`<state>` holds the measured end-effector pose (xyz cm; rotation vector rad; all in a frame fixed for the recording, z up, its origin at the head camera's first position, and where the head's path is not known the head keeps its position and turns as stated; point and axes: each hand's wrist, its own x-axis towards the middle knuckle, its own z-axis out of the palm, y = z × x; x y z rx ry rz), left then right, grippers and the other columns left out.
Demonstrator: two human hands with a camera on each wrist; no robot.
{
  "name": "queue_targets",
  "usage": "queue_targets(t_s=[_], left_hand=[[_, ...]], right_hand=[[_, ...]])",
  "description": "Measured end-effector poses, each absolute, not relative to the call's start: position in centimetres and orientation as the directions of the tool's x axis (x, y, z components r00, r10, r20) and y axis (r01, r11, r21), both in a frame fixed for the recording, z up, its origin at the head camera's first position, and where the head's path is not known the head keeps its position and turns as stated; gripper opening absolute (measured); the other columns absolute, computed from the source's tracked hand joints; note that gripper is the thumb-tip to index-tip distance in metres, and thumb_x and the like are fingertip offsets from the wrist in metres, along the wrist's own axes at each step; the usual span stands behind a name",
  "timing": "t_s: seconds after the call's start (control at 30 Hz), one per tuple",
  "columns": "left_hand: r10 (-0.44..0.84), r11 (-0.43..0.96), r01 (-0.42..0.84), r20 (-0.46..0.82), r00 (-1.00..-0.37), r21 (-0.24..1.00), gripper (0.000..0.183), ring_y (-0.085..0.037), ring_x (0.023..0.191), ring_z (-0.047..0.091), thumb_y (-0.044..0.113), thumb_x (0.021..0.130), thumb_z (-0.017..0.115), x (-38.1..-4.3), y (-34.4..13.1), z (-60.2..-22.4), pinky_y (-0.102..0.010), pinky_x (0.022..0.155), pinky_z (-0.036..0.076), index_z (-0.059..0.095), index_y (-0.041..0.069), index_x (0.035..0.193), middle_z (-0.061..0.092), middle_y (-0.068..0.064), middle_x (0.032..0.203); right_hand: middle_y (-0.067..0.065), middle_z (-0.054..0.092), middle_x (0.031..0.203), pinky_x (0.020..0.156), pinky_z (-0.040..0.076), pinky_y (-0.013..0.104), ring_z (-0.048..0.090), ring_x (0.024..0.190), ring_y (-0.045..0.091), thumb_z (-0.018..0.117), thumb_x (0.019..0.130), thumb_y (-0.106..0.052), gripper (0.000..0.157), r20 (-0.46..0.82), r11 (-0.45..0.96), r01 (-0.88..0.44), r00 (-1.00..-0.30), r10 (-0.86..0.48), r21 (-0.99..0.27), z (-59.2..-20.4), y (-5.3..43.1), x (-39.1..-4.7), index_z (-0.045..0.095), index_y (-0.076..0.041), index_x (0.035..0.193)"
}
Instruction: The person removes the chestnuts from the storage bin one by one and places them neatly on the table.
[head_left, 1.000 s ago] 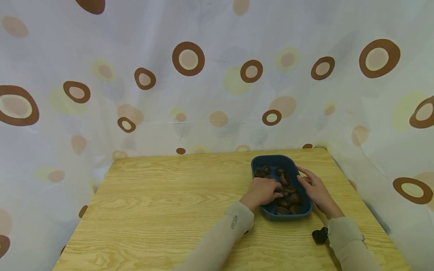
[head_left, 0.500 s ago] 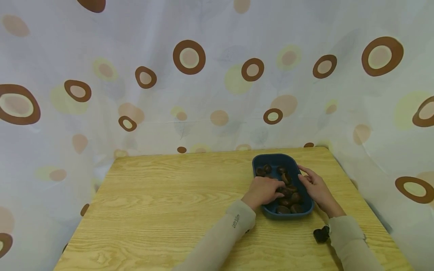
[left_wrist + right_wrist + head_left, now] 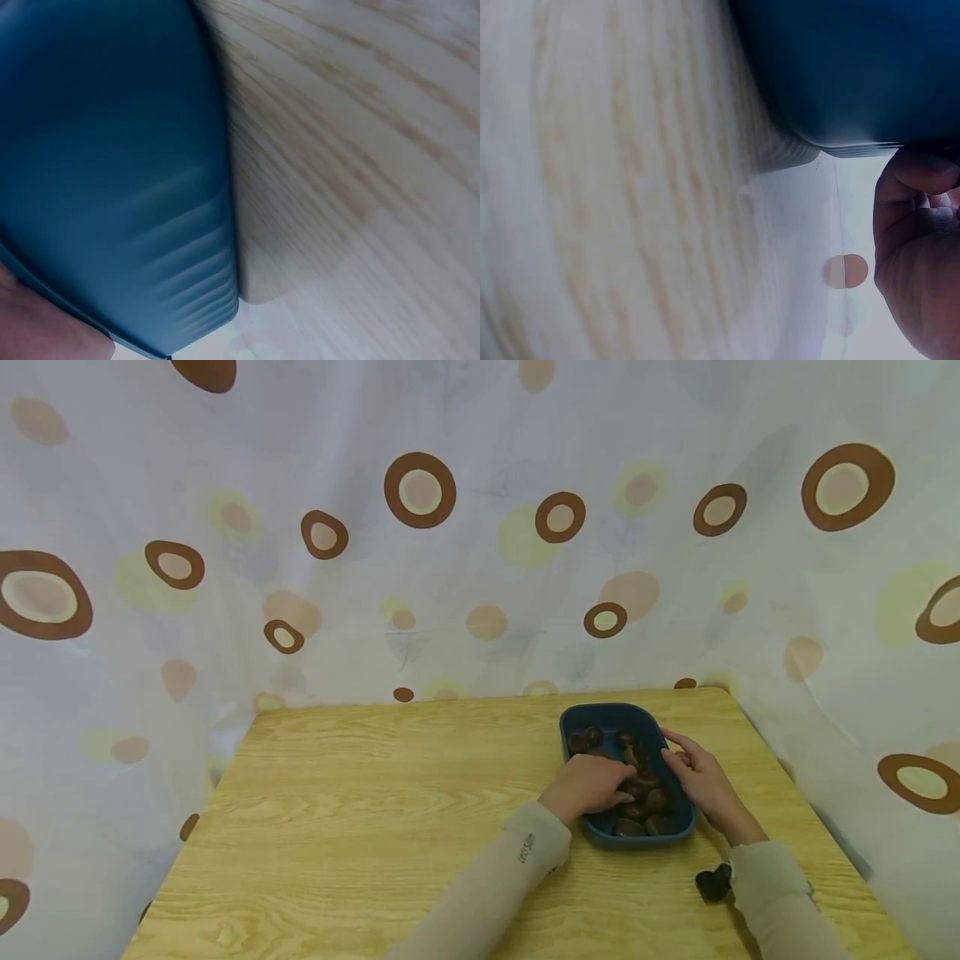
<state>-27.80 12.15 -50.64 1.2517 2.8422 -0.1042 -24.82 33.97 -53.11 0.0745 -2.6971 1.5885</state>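
Note:
A dark blue rectangular tub [image 3: 588,714] with rounded corners stands on the right of the table in the head view. Several dark brown, rounded, slightly glossy pieces [image 3: 643,810] lie in it; their exact kind is unclear. My left hand [image 3: 588,785] reaches in over the left rim, fingers bent down among the pieces. One brown piece shows beside its thumb and index finger, but the fingertips are partly hidden. At the right side, my right hand [image 3: 703,781] grips the rim. The right wrist view has its bent fingers [image 3: 922,176] against the tub wall [image 3: 855,82].
Bare wood grain of the table [image 3: 360,827] extends left of the tub. A white curtain [image 3: 465,560] with brown rings hangs behind and along both sides. The small black wrist camera [image 3: 714,883] sits by the right cuff, low over the table.
The left hand has shifted very slightly within the tub, among the brown pieces. Tub and right hand keep their places, apart from a small drift of the whole view.

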Motion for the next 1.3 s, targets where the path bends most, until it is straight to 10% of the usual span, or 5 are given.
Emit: queue_targets(t_s=[0.6,1.3], left_hand=[[0.752,0.659,0.751,-0.009,-0.659,0.03,0.022,0.003,0.081,0.065,0.054,0.104,0.054,-28.4,12.0,-51.3,-0.02,0.063,0.051,0.066,0.042,0.118,0.071,0.022,0.101],[0.757,0.562,0.765,0.176,-0.629,0.313,0.031,0.0,0.102,0.069,0.044,0.107,0.053,-28.7,10.9,-51.2,-0.015,0.087,0.053,0.068,0.031,0.131,0.071,0.015,0.126]], right_hand=[[0.007,0.055,0.084,0.059,0.04,0.03,0.044,0.066,0.014,0.043,0.113,-0.038,0.061,0.024,0.495,-0.036,-0.999,-0.03,-0.868,-52.7,33.7,-24.6,0.029,-0.008,0.164],[0.023,0.066,0.112,0.074,0.048,0.024,0.057,0.09,0.011,0.041,0.113,-0.039,0.061,0.021,0.541,-0.033,-0.999,-0.027,-0.841,-52.9,33.8,-24.6,0.029,-0.009,0.164]])
